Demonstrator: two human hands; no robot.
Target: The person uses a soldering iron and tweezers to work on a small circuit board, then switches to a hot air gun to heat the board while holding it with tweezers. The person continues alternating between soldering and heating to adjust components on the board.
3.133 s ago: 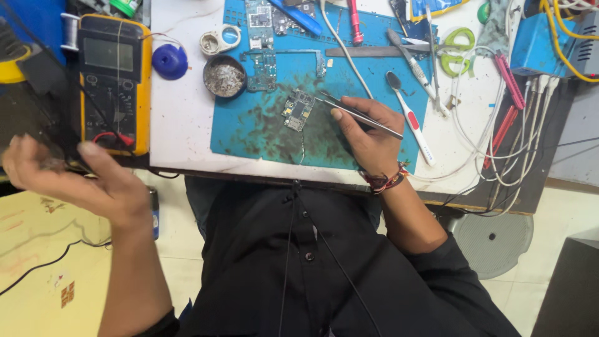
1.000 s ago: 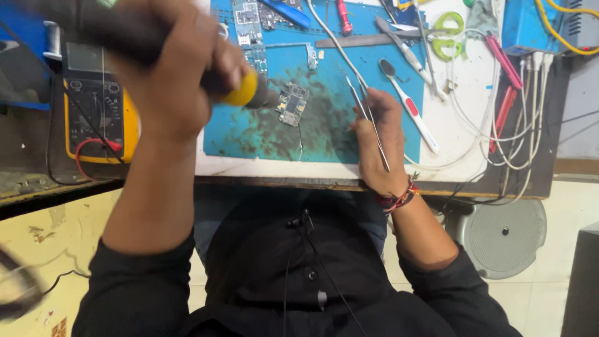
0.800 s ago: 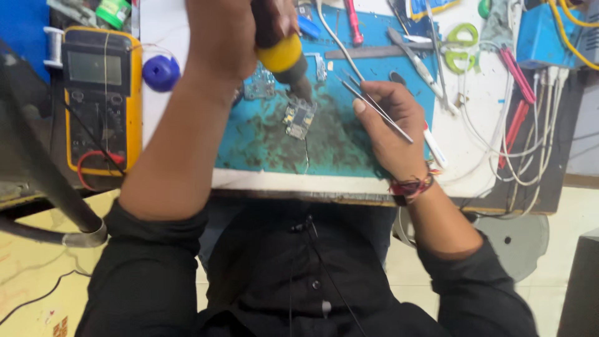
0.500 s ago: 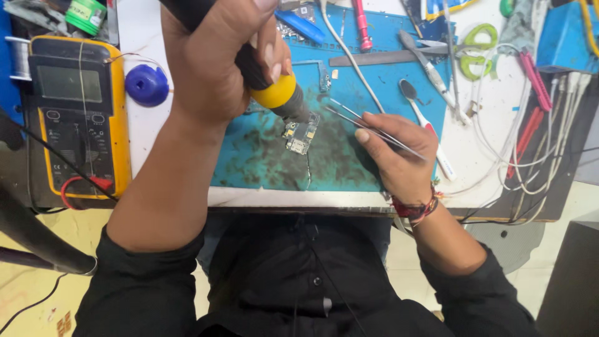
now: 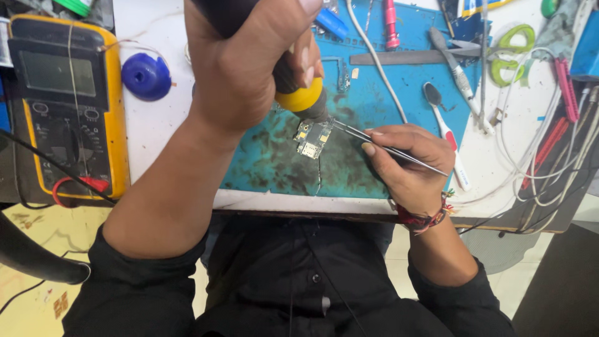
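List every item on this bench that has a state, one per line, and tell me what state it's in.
Left hand: gripping the hot-air tool, nozzle down over the board.
Right hand: pinching tweezers, tips at the board.
Circuit board: flat on the blue mat.
Multimeter: screen blank.
Green scissors: lying untouched.

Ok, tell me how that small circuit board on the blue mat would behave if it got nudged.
The small circuit board looks thin and flat, so it is probably light and would likely slide on the blue mat rather than tip. The tweezers in the right hand reach its edge, perhaps steadying it. Its tiny exposed parts suggest it is fragile.
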